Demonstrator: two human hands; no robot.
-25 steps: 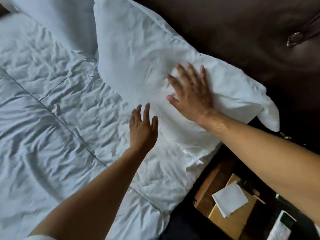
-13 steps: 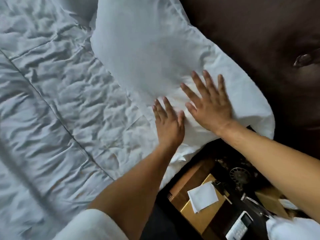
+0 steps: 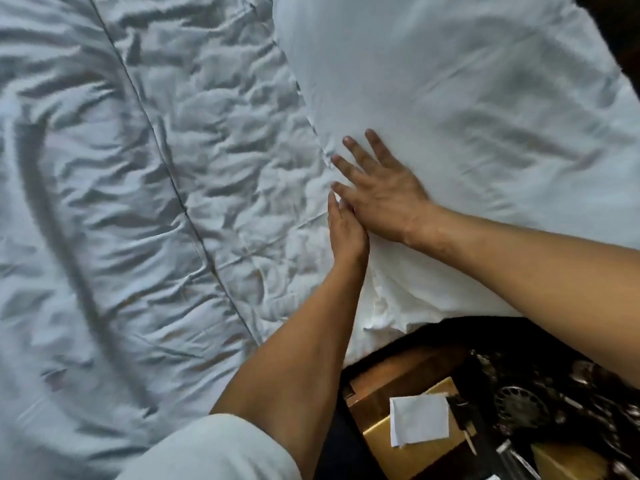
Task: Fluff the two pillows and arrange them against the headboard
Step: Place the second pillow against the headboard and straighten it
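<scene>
Our right hand (image 3: 382, 195) lies flat on the pillow (image 3: 450, 109), fingers spread and palm down, seemingly to press the near edge and smooth the case. Our left hand (image 3: 346, 230) stands on its edge just beside it, fingers held straight and together, touching the right hand where the pillow meets the wrinkled sheet (image 3: 156, 202); we judge it is tucking or squaring that border. The pillow fills the upper right of the view, its near corner bunched by the bed's edge above the wooden nightstand (image 3: 398, 379). We see only one pillow here, and only a dark sliver at top right where the headboard may be, so its final placement we cannot confirm.
</scene>
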